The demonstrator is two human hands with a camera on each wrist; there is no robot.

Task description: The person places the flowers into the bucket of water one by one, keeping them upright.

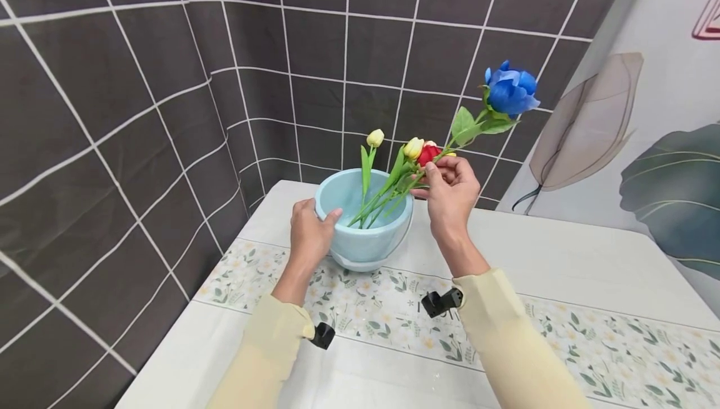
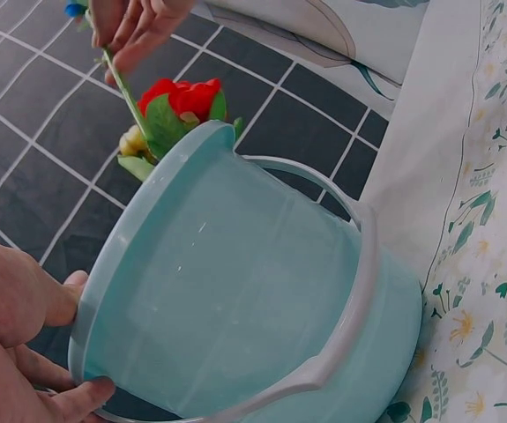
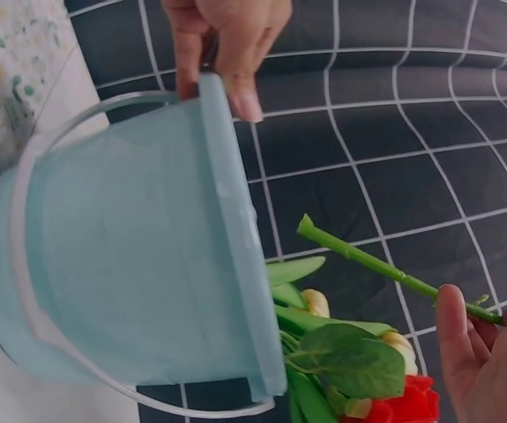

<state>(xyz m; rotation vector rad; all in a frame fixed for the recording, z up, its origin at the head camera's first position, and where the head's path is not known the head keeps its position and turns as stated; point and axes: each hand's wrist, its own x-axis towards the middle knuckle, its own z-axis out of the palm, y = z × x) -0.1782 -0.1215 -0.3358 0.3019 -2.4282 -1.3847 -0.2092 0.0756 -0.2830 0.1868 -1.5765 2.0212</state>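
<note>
A light blue bucket [image 1: 362, 246] stands on the table, its handle hanging down in front. My left hand [image 1: 312, 231] grips the rim at the left, thumb over the inside edge. My right hand [image 1: 452, 199] pinches the stem of a blue artificial flower [image 1: 510, 91], holding it tilted up to the right beyond the bucket's right rim. In the right wrist view, the cut end of its green stem [image 3: 368, 260] hangs free above the bucket's mouth. Inside the bucket lean pale yellow tulips [image 1: 375, 138] and a red flower [image 1: 429, 155], partly hidden by my right hand.
The white table [image 1: 540, 252] carries a printed band of flowers and leaves. A dark tiled backdrop [image 1: 315, 46] with white lines rises behind and to the left. At the right hangs a pale sheet [image 1: 652, 177] with large printed leaves.
</note>
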